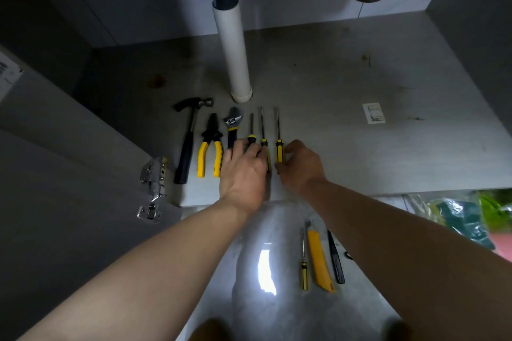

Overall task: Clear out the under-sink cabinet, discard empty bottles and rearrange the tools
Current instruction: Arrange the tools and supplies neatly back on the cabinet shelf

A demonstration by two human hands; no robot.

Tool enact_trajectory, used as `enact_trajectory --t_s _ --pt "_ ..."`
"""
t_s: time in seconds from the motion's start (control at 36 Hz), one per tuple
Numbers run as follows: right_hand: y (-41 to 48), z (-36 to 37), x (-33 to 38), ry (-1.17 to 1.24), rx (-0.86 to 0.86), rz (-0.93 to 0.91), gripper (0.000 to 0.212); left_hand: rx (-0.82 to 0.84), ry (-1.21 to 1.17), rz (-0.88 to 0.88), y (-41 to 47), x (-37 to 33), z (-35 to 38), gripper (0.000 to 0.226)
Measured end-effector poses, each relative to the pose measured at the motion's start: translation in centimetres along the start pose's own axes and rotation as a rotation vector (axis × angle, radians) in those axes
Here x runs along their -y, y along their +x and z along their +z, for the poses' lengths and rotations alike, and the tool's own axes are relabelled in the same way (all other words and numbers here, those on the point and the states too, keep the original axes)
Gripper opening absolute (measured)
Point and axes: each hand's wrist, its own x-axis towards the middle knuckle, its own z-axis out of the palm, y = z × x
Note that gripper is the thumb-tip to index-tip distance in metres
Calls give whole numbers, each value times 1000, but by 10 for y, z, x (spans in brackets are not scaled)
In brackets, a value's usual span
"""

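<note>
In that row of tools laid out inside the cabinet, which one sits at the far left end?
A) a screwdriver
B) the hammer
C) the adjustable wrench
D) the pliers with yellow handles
B: the hammer lies at the left end of the row, with the yellow-handled pliers next to it, then the adjustable wrench and the screwdrivers.

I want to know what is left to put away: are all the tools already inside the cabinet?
No: a screwdriver, a yellow utility knife and a dark tool lie on the floor outside.
</note>
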Motion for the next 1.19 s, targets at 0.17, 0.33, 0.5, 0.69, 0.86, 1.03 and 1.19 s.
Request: enact_trajectory --t_s 0.17,0.33,0.5,0.69,0.86,1.03,1.19 --pt "2 1 -4 18 0 -5 28 -10 -34 -3 -1 0 3 53" --pt "-7 -6 -11 30 13 7 29 -70 -50 36 -9 -1 2 49" --pt "-44 -38 -37 -75 88 -110 8 -185 -67 387 -46 -19 3 22" --pt "-93 -39 -90 -506 513 -26 13 447 -315 600 -100 -31 41 32" --pt "-111 -17 -115 -547 545 123 40 818 -349 475 -114 -40 80 59" --pt "-119 9 -127 -569 470 200 48 823 -348 482 -121 -51 99 61" --pt "-128 28 -134 -538 437 283 29 794 -367 414 -127 -58 103 53"
